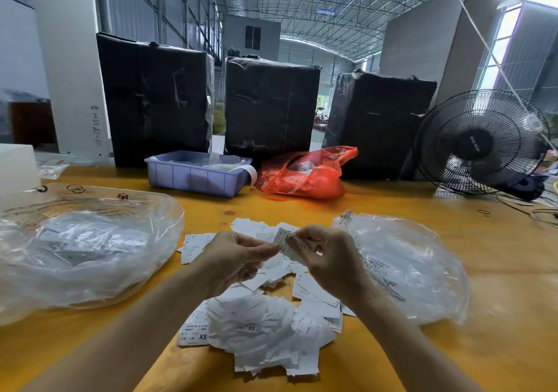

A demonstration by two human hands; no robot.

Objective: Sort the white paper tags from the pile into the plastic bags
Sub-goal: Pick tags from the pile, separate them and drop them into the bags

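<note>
A pile of white paper tags lies on the yellow table in front of me, some printed XS. Above the pile, my left hand and my right hand meet, and both pinch one white tag between their fingertips. A clear plastic bag with tags inside lies to the left of the pile. A second clear plastic bag, also holding tags, lies to the right.
Behind the pile stand a lilac plastic tray and a crumpled red plastic bag. Three black wrapped boxes line the table's far edge. A black fan stands at the far right with cables beside it.
</note>
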